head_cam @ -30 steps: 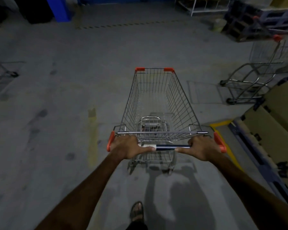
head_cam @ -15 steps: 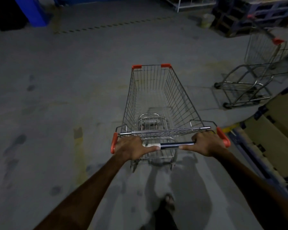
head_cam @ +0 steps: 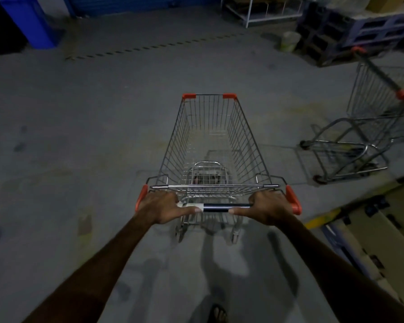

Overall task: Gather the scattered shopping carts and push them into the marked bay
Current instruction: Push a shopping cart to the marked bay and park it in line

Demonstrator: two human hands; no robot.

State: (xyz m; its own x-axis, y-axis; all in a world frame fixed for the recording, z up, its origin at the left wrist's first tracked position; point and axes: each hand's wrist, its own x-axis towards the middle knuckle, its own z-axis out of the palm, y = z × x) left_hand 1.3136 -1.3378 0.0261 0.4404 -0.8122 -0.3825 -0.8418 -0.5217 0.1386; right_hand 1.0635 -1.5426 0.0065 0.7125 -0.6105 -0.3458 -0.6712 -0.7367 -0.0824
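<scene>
Head view: both hands grip wire-mesh cart (head_cam: 214,145) tubular handle (head_cam: 216,205).

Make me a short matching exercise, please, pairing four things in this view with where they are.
Things:
1. pushed cart
2. second cart
3. blue bin
4. pallets

Places:
A. far left corner
B. centre, held by both hands
C. far right corner
D. right, standing loose

Pairs: 1-B, 2-D, 3-A, 4-C

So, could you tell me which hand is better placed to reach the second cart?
The right hand: the second cart stands ahead on that side. The left hand grips the handle's far end.
</scene>
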